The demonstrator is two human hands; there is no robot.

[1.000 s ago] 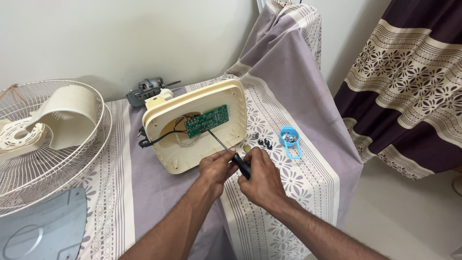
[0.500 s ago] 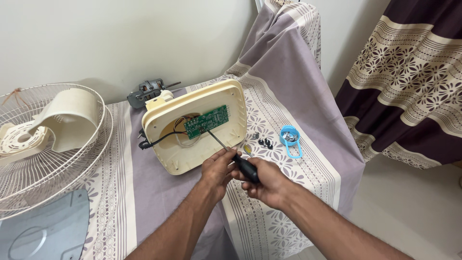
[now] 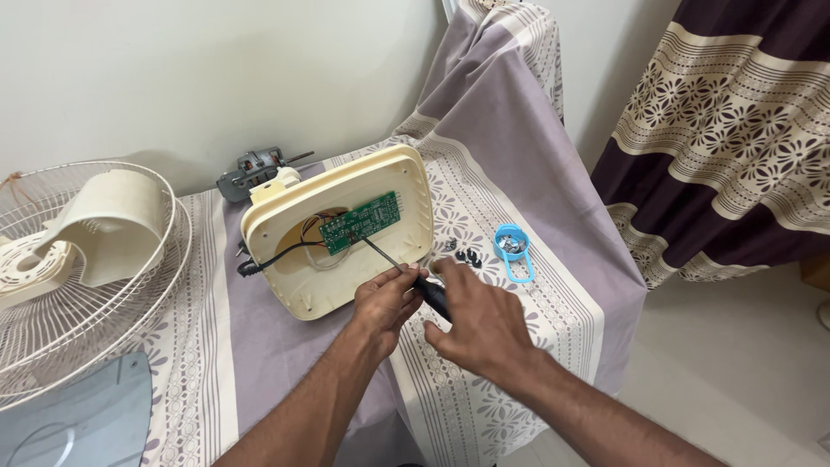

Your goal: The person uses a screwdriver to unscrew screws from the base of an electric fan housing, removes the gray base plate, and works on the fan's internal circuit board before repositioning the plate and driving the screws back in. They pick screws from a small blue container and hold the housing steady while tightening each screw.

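Observation:
A cream plastic fan base housing lies upside down on the cloth-covered table, with a green circuit board and wires inside it. My right hand grips the black handle of a screwdriver whose tip rests at the board's lower edge. My left hand pinches the screwdriver shaft next to the housing's rim.
A white wire fan grille with a cream motor cover lies at the left, above a grey fan blade. A grey motor sits behind the housing. A small blue cup and loose black screws lie to the right. A patterned curtain hangs at the far right.
Both hands shifted slightly to the right and toward me along the screwdriver; its tip stays at the circuit board.

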